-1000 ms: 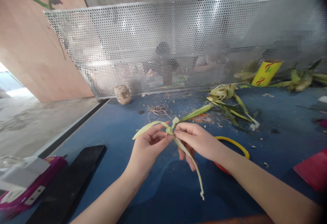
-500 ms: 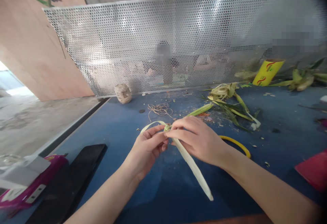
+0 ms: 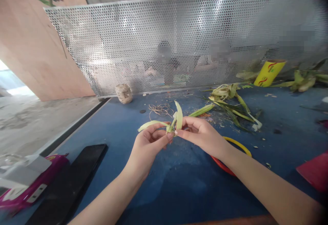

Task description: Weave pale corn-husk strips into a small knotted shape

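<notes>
Pale green corn husk strips [image 3: 179, 115] meet in a small knot between my two hands, above the blue table. My left hand [image 3: 153, 139] pinches the knot from the left; one strip curves out leftward over its fingers. From the right, my right hand [image 3: 196, 129] is closed on the husk, thumb against the knot, with one strip standing upright by its fingertips. Just beyond my hands lies a loose tangle of thin twine [image 3: 161, 109]. A pile of corn husks [image 3: 225, 93] rests farther back on the right. Parts of the knot are hidden by my fingers.
A perforated metal screen [image 3: 143, 47] borders the table's back, with people behind it. A yellow tube [image 3: 270, 73] stands right; a wrapped roll [image 3: 123, 93] stands back left. A black phone [image 3: 69, 180] and purple power strip [image 3: 48, 180] lie left. A yellow-red ring [image 3: 238, 144] lies under my right forearm.
The strip that hung down toward me now stands upright by my right fingers. My right hand moved over the knot, then drew back to the right. My left hand keeps its pinch.
</notes>
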